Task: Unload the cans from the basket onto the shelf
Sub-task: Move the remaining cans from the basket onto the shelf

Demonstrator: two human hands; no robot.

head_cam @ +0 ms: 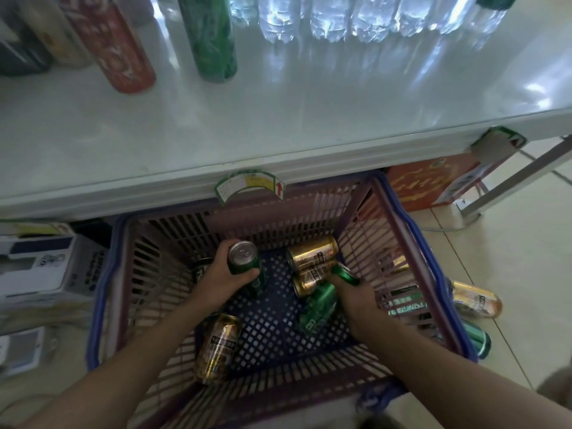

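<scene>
Left hand is wrapped around an upright green aluminium can; right hand pinches another green can's end near the slatted plastic basket's right wall, axis tilted toward the white shelf.

water bottles cut off at the top edge — dark can half hidden behind left wrist.

Both forearms reach toward 12 o'clock; the left hand is closed in a grip, the right hand is curled, palm down
</scene>
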